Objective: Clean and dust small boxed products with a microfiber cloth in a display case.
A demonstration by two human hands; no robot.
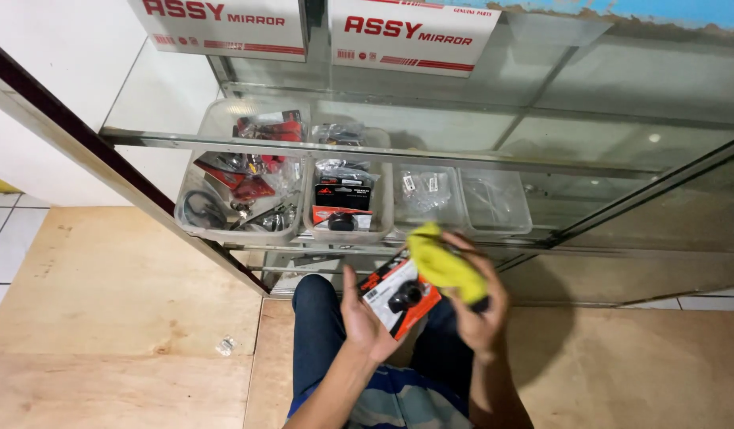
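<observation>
My left hand (pixel 365 318) holds a small orange-and-black blister package (pixel 398 298) with a round black part inside, tilted up in front of my knees. My right hand (pixel 479 306) grips a yellow cloth (pixel 442 262) that lies against the package's upper right edge. Both hands are just below the lower shelf of a glass display cabinet (pixel 430 155). My legs in blue jeans show under the hands.
On the glass shelf stand several clear plastic tubs: one (pixel 240 195) full of red-packed parts and rings, one (pixel 347 206) with black-and-red packages, two more (pixel 462 199) with little in them. White boxes (pixel 410 32) stand on top. The plywood floor (pixel 121 318) bears a crumpled wrapper (pixel 225 345).
</observation>
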